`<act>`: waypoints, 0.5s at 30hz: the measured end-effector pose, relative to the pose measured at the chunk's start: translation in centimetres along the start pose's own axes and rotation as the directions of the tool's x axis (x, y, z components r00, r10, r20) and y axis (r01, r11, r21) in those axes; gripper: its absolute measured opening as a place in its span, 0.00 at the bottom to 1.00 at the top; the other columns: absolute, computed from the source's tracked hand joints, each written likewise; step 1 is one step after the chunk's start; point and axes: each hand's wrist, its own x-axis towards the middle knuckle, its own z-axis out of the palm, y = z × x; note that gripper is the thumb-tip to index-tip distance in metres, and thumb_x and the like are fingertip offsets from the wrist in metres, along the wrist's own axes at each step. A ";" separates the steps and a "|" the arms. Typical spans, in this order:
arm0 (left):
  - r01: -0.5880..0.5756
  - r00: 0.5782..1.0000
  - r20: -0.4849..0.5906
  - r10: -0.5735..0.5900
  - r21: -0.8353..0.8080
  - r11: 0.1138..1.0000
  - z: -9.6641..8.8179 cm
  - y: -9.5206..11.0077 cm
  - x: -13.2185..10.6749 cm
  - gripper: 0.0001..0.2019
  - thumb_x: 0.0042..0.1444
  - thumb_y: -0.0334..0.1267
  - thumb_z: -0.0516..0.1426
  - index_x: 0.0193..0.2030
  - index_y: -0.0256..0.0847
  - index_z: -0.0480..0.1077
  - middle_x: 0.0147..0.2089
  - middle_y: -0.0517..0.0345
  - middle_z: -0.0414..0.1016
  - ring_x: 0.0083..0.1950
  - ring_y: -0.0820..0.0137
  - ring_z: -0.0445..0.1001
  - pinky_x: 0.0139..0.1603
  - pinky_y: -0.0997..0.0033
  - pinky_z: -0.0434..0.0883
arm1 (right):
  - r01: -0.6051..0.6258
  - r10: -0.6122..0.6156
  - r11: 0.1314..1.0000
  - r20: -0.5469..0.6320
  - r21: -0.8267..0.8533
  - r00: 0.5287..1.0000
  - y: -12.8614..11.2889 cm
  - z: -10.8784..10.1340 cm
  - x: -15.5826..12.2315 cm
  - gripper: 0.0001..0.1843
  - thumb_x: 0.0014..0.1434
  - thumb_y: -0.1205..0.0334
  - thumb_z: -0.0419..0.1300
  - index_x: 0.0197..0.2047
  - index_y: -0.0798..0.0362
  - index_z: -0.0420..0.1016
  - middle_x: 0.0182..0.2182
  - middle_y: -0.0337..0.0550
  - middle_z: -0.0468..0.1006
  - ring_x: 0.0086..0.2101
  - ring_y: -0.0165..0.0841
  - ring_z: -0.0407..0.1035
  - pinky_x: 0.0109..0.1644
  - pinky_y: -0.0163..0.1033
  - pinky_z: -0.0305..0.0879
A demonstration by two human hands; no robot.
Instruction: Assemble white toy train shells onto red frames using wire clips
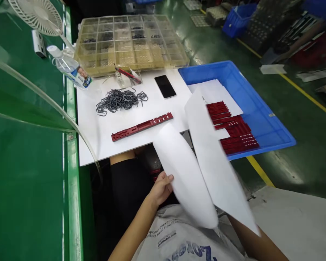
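My left hand (162, 188) pinches the edge of a curved white paper sheet (183, 174) above my lap. A second white sheet (214, 159) slants upright beside it, slightly blurred. Behind that sheet my right hand is hidden; only the right forearm shows, so its grip cannot be seen. On the white board (93, 134) lies a long red slotted part (142, 126), with a tangled pile of dark grey curved pieces (119, 100) behind it. To the right, a blue bin (263, 108) holds rows of red parts (236, 132) with white paper among them.
A clear compartment box (130, 43) stands at the back of the board. Near it are a phone (165, 86), a small tray with a red-handled tool (127, 75), and a tilted water bottle (70, 69). A fan (38, 14) and green bench (24, 174) stand left.
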 end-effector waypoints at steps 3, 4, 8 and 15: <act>-0.055 0.979 -0.193 0.061 0.032 0.998 -2.5 0.1 -0.4 0.33 0.39 0.48 0.86 0.48 0.36 0.83 0.48 0.42 0.91 0.46 0.54 0.88 0.53 0.58 0.83 | -0.032 0.023 0.993 -0.083 -0.111 0.996 0.5 -1.5 -0.5 0.32 0.56 0.40 0.81 0.58 0.42 0.84 0.54 0.48 0.89 0.56 0.57 0.82 0.62 0.63 0.81; -0.069 0.965 -0.249 0.078 0.045 0.997 -3.1 -0.1 -0.4 0.32 0.39 0.45 0.86 0.49 0.37 0.83 0.49 0.43 0.91 0.45 0.56 0.88 0.52 0.60 0.83 | -0.050 0.028 0.982 -0.122 -0.183 0.992 0.8 -1.9 -0.7 0.32 0.52 0.41 0.81 0.56 0.43 0.84 0.52 0.48 0.90 0.54 0.58 0.83 0.61 0.64 0.80; -0.077 0.934 -0.346 0.089 0.049 0.996 -4.3 -1.2 0.1 0.34 0.41 0.50 0.85 0.51 0.36 0.84 0.53 0.41 0.91 0.53 0.50 0.89 0.59 0.55 0.84 | -0.136 0.079 0.899 -0.151 -0.417 0.985 2.2 -2.4 -0.8 0.29 0.45 0.43 0.80 0.47 0.46 0.81 0.43 0.46 0.90 0.45 0.56 0.83 0.53 0.60 0.80; -0.033 0.953 -0.301 0.036 0.015 0.999 -3.9 -0.9 0.8 0.37 0.52 0.67 0.76 0.56 0.37 0.84 0.60 0.35 0.89 0.66 0.38 0.84 0.72 0.39 0.80 | -0.155 0.105 0.879 -0.133 -0.450 0.986 2.0 -2.8 -0.4 0.38 0.42 0.43 0.82 0.54 0.47 0.81 0.48 0.48 0.89 0.49 0.56 0.81 0.58 0.58 0.76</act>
